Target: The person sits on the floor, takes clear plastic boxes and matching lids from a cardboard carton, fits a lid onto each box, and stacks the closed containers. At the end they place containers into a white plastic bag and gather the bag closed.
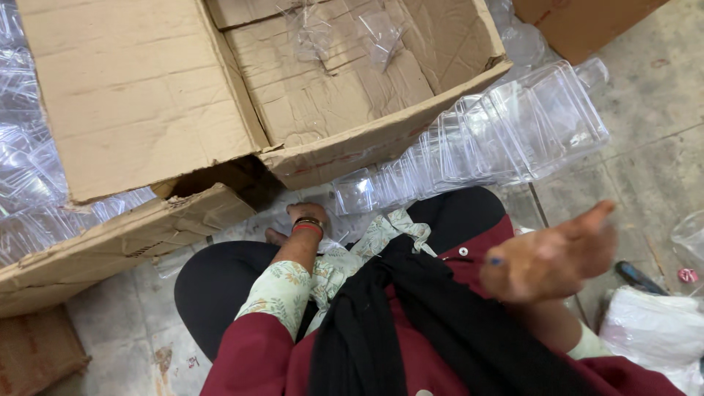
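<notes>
**Hands Around a Row of Clear Plastic Containers**

The left hand (306,215) is seen at the centre of the frame, reached down toward the floor between the knees. Its fingers are largely hidden behind the wrist, so whether anything is grasped cannot be told. Bangles are worn at that wrist. Just right of it, a long nested row of clear plastic containers (477,143) is laid on its side, running from the centre up toward the upper right, its near end just beside the left hand.

The right hand (550,257) is raised at the right of the frame, blurred, palm up, with fingers spread and nothing held.

A large open cardboard box (323,95) is placed across the upper part of the frame, its flap spread to the upper left. More clear plastic pieces (29,169) are piled at the left edge. A white bag (653,330) is seen at the lower right on the tiled floor (653,147).
</notes>
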`<state>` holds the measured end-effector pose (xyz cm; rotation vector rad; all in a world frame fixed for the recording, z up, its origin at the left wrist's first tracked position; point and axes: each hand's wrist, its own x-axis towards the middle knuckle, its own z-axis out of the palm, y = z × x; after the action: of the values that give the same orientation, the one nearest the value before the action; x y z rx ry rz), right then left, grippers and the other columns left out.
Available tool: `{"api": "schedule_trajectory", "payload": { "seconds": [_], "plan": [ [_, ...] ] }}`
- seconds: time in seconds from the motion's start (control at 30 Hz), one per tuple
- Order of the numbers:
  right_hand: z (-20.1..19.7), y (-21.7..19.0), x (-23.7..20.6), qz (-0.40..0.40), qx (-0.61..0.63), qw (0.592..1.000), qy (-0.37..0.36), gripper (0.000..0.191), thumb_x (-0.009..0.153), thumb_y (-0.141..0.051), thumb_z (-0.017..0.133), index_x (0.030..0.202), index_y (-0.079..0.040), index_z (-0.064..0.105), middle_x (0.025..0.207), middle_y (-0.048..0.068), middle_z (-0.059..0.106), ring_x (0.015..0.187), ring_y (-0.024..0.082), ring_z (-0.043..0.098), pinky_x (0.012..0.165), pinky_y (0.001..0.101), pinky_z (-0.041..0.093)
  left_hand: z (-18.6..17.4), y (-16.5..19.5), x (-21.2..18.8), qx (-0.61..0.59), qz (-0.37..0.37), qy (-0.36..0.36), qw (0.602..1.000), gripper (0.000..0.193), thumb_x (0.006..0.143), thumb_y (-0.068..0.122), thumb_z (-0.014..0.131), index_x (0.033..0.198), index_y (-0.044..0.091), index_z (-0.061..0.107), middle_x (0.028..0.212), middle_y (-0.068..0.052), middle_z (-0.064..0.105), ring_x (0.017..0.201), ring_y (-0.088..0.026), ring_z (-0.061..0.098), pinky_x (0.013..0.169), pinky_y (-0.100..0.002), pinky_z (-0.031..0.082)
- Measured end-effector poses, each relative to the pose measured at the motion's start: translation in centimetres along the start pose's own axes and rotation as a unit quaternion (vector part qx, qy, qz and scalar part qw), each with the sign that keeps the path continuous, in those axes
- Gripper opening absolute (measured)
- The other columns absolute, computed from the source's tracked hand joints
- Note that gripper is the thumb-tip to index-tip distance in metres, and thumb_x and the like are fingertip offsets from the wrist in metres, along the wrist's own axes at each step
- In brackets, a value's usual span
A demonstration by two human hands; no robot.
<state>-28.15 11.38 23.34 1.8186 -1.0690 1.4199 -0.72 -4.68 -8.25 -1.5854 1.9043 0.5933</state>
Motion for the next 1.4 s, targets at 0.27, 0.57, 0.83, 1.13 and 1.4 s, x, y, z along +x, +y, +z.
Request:
{"api": "schedule_trajectory", "payload": {
  "seconds": [0.27,0.57,0.83,1.13,1.4],
  "plan": [
    [0.9,-3.6,-3.5,0.002,0.259,0.933,-0.251,0.021,0.088,-0.007,0.068,0.109,-0.005,0.064,0.105,0.013,0.073,0.108,0.028,0.067,0.1,0.0502,0.055,-3.1,-2.3,-1.5,-0.149,-0.089,0.046,0.984,0.037,0.096,0.024,0.052,0.125,0.012,0.073,0.134,-0.013,0.068,0.123,-0.03,0.066,0.097,-0.043,0.053],
    [5.7,-7.1,-12.0,0.3,0.316,0.788,-0.435,0.113,0.071,-0.042,0.09,0.151,0.006,0.027,0.158,0.031,0.024,0.145,0.047,0.027,0.11,0.054,0.037,-0.5,0.9,-14.0,-0.372,0.143,0.147,0.905,0.027,0.088,0.036,0.063,0.107,0.018,0.065,0.102,-0.012,0.075,0.095,-0.033,0.072,0.082,-0.046,0.055],
    [4.9,-6.0,-15.1,0.344,0.281,0.785,-0.432,0.088,0.073,-0.044,0.088,0.141,-0.008,0.046,0.141,0.018,0.049,0.134,0.034,0.049,0.113,0.0463,0.043,2.2,5.8,-11.4,-0.239,0.457,0.217,0.828,0.02,0.091,0.03,0.063,0.098,0.012,0.07,0.101,-0.013,0.076,0.092,-0.032,0.072,0.08,-0.043,0.056],
    [3.3,-5.0,-16.7,0.34,0.291,0.73,-0.517,0.094,0.078,-0.058,0.081,0.147,-0.006,0.043,0.136,0.018,0.049,0.124,0.032,0.055,0.106,0.0436,0.047,-0.3,3.6,-1.9,-0.103,0.136,0.204,0.964,0.027,0.089,0.025,0.056,0.105,0.015,0.075,0.165,-0.015,0.028,0.151,-0.036,0.028,0.108,-0.055,0.039],
    [4.5,-4.4,-17.4,0.297,0.279,0.774,-0.485,0.095,0.079,-0.059,0.081,0.149,-0.006,0.042,0.143,0.022,0.046,0.134,0.04,0.046,0.111,0.0478,0.042,-1.8,1.9,-8.5,-0.144,0.143,0.128,0.971,0.025,0.073,0.027,0.078,0.096,0.018,0.076,0.161,-0.017,0.03,0.151,-0.045,0.016,0.119,-0.056,0.024]
  ]
}}
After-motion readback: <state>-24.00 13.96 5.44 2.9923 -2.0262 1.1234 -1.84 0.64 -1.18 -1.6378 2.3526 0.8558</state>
